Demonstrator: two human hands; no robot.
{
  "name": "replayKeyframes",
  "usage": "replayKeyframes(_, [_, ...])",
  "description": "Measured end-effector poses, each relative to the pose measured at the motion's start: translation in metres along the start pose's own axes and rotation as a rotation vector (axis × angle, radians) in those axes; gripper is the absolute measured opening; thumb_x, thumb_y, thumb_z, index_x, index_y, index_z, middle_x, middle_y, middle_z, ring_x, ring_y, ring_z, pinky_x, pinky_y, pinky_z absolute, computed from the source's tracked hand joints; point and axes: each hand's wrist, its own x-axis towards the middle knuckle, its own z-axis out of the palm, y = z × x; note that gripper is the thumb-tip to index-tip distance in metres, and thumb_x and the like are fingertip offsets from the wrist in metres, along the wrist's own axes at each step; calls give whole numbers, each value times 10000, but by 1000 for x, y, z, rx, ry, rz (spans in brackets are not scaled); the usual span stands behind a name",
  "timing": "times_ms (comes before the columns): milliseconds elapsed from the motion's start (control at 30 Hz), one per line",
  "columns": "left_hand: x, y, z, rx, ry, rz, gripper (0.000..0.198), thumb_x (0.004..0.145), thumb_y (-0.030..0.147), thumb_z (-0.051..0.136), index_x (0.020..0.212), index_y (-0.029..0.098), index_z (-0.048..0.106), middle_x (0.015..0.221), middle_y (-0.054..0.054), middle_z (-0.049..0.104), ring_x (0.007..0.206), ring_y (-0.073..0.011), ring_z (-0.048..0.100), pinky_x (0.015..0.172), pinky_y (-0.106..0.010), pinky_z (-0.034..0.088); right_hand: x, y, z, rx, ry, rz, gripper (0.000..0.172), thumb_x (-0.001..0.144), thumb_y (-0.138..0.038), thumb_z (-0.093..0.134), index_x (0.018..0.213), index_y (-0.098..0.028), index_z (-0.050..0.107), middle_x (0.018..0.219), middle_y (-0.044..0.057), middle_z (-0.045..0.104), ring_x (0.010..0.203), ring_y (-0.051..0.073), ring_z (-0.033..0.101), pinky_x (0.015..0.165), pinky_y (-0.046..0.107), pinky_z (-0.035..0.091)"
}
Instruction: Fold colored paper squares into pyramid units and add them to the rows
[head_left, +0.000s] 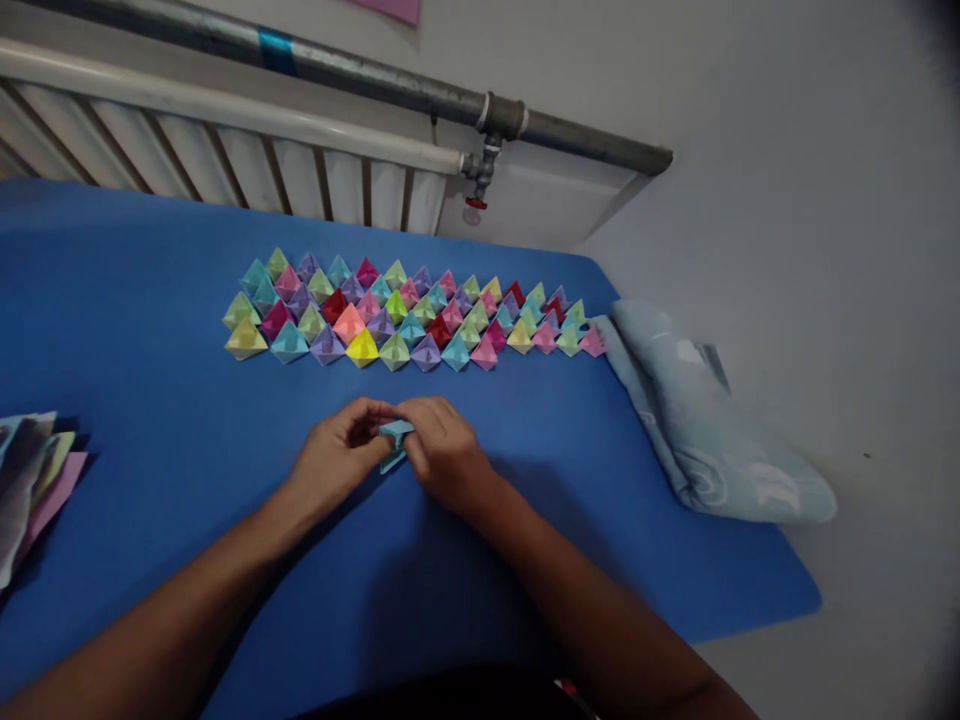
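Note:
A small piece of light blue folded paper point(394, 432) is held between my two hands, over the blue surface. My left hand point(341, 440) pinches its left side with thumb and fingers. On its right side, the fingers of my right hand point(446, 447) are closed around it and cover part of the folds. Beyond my hands stand several rows of small folded paper boats point(362, 348) in yellow, green, blue, purple, pink and red.
The blue surface point(165, 400) extends under everything. A stack of coloured paper sheets point(52, 480) lies at the left edge. On the right rests a rolled pale blue blanket point(697, 420). Behind are a white radiator point(292, 180) and a metal pipe point(375, 75) with a red-handled valve point(476, 203).

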Motion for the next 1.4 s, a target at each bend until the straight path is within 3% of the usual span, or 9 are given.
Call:
replayKeyframes(200, [-1, -6, -1, 257, 6, 178, 270, 767, 370, 592, 950, 219, 721, 899, -30, 738, 824, -201, 668, 772, -340, 521, 0, 0, 0, 128, 91, 47, 315, 864, -86, 432, 1104, -169, 617, 1065, 116, 661, 1015, 212, 603, 918, 354, 501])
replayKeyframes(300, [-2, -6, -1, 339, 40, 245, 276, 819, 367, 551, 966, 217, 730, 951, -41, 738, 893, -207, 670, 821, -337, 514, 0, 2, 1, 193, 127, 205, 220, 859, -153, 499, 1041, -175, 621, 967, 83, 673, 870, 181, 626, 794, 299, 515])
replayKeyframes(400, [-2, -6, 0, 384, 40, 257, 276, 840, 367, 533, 958, 208, 726, 922, -42, 734, 857, -196, 665, 790, -320, 507, 0, 2, 1, 215, 65, 283, 111, 857, -177, 522, 885, -196, 627, 797, 21, 658, 721, 143, 598, 695, 249, 476])
replayKeyframes(700, [-5, 1, 2, 502, 40, 269, 198, 822, 322, 484, 769, 201, 631, 684, 7, 629, 608, -145, 557, 603, -270, 429, -3, -5, 3, -24, -53, 147, 164, 865, -128, 465, 843, -183, 618, 808, 51, 669, 751, 163, 597, 720, 264, 439])
replayKeyframes(1133, [-5, 6, -1, 588, 8, 346, 244, 851, 314, 450, 653, 204, 540, 636, 20, 533, 620, -134, 518, 615, -266, 377, -1, -6, 1, 6, -53, 110, 189, 899, -146, 448, 752, -202, 553, 737, 30, 613, 713, 149, 549, 704, 253, 420])
replayKeyframes(1400, [-2, 0, -3, 625, 6, 414, 240, 851, 299, 469, 641, 202, 534, 640, 14, 529, 619, -131, 504, 613, -263, 377, 0, -3, 5, 169, 34, 142, 178, 865, -132, 436, 737, -199, 541, 717, 20, 600, 696, 137, 546, 692, 243, 419])
